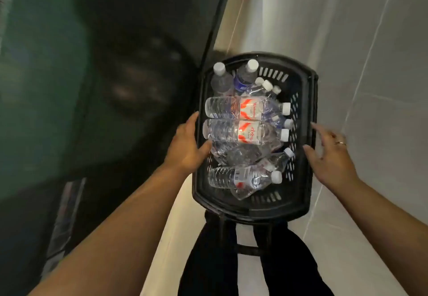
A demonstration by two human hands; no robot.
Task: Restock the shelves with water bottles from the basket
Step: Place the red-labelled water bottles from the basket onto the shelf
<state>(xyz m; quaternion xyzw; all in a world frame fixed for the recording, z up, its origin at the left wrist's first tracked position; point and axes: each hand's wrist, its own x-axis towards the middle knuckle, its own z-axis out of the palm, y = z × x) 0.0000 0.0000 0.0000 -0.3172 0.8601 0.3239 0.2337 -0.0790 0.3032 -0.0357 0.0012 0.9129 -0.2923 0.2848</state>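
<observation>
Head view, looking down. The left hand (187, 143) grips the left rim of the black basket (308, 119): its thumb hooks over the rim to the inside, touching a clear bottle in the pile, while the fingers lie along the outer wall, so this grip is closed on the rim. The right hand (328, 157) hovers just beside the right rim with its fingers spread wide, holding nothing; whether a fingertip touches the rim cannot be told because of blur. A ring (340, 143) shows on one finger.

The basket, with perforated walls, stands on the pale tiled floor (370, 64) and holds the water bottles (245, 108). Most lie on their sides, white caps toward the right wall; two on top carry red-and-white labels. At the far end two bottles stand upright, one with a blue label (243, 80). A dark glass surface (92, 87) runs along the basket's left side.
</observation>
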